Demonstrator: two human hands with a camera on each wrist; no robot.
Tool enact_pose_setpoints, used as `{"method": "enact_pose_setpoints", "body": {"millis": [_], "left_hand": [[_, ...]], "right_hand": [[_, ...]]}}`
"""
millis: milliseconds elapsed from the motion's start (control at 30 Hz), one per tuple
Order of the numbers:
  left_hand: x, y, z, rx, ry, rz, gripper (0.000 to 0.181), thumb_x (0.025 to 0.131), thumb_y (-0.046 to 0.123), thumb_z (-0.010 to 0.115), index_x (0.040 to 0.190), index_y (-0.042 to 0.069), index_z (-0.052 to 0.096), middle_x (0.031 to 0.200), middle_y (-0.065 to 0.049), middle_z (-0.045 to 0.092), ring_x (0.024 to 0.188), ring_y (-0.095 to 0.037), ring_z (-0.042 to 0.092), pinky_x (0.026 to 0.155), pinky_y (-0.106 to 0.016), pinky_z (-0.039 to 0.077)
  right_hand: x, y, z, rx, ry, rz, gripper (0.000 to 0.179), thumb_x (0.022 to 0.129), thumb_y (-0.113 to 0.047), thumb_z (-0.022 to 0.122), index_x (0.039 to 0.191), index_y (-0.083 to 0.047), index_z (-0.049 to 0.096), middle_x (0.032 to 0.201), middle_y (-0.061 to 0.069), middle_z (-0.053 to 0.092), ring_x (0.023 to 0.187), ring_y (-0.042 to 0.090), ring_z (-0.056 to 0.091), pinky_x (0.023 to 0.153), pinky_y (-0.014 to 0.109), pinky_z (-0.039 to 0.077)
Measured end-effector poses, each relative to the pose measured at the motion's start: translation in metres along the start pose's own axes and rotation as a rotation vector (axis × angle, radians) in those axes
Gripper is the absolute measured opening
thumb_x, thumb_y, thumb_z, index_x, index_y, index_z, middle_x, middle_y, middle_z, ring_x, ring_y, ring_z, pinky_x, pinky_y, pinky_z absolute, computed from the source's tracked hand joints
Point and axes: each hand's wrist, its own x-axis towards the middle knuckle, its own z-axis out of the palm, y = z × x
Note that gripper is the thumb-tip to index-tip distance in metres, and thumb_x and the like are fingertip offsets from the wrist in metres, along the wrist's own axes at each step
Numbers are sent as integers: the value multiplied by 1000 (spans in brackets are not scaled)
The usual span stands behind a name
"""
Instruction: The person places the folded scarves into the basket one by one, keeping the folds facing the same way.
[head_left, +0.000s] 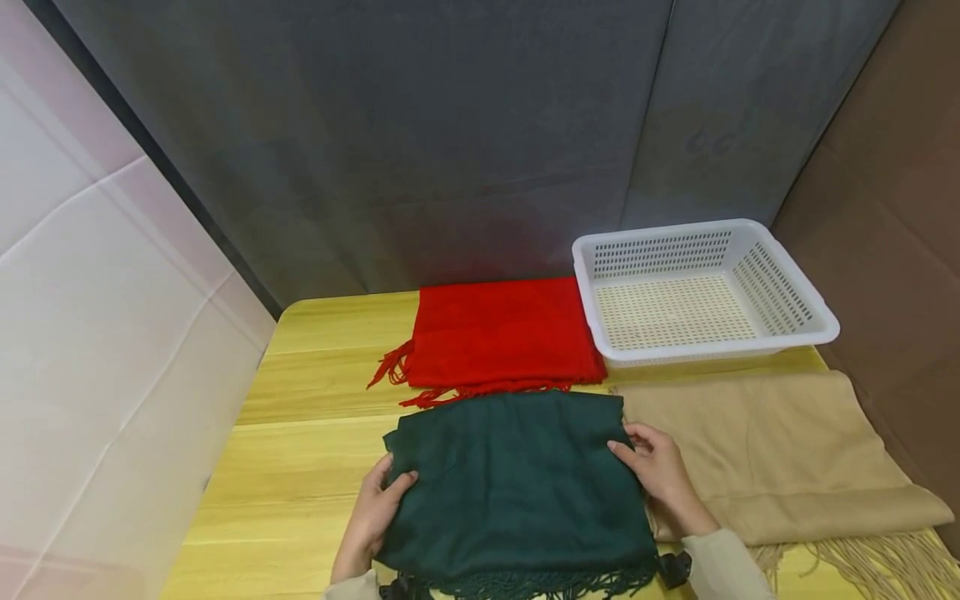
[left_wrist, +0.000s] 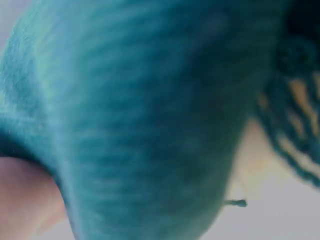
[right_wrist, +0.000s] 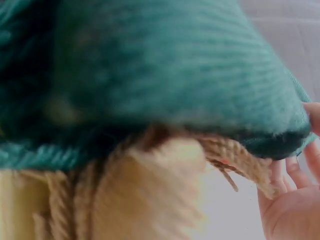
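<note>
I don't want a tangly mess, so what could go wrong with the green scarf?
The right hand grips the green scarf beside the tan scarf, so moving it might drag the tan one along. Up close, green fringe and tan fringe sit near each other and could tangle.

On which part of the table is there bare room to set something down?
The largest bare patch is the left side of the table, between the white panel and the red scarf and left hand. The basket also looks free inside. Centre and right are crowded: red, green and beige scarves lie close together.
</note>
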Motion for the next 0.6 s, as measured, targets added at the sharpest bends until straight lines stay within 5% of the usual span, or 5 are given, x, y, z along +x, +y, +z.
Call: {"method": "enact_pose_setpoints", "body": {"millis": [200,600], "left_hand": [[-7,12,-5,33,-13,55,40,83,3,54,123,2,47,112,-19,53,87,-23,57,71,-36,47],[-15,41,-8,27,8,163,40,84,2,55,123,2,46,111,-15,52,86,-19,57,72,-33,48]], "right_hand": [[0,-9,-9,60,-23,10,18,75,-1,67,91,7,62,77,16,64,58,7,59,54,23,48],[4,-25,-26,238,51,-18,22,76,-4,68,92,9,60,71,0,63,57,9,58,53,22,48]]}}
